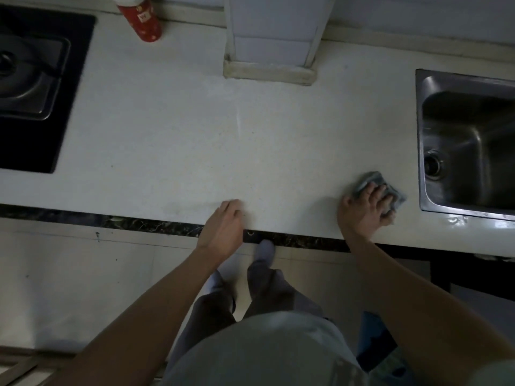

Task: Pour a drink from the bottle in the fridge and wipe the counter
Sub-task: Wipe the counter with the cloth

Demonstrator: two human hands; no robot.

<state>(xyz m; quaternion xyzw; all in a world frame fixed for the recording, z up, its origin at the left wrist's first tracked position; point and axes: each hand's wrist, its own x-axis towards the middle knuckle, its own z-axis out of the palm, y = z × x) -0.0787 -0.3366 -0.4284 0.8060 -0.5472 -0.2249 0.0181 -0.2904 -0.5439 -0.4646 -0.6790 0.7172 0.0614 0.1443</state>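
Note:
A crumpled grey-blue cloth (373,179) lies on the white counter (195,140) near its front edge, just left of the sink. My right hand (365,206) presses down on the cloth, fingers spread over it and curling at its right side. Further left, my left hand (223,229) rests on the counter's front edge with relaxed fingers and holds nothing. A red bottle (140,19) with a pale cap stands at the back left of the counter.
A steel sink (434,135) is set into the counter at the right. A black gas hob (69,93) fills the left end. A tiled column (271,37) juts from the back wall. Below are white cabinet fronts and my legs.

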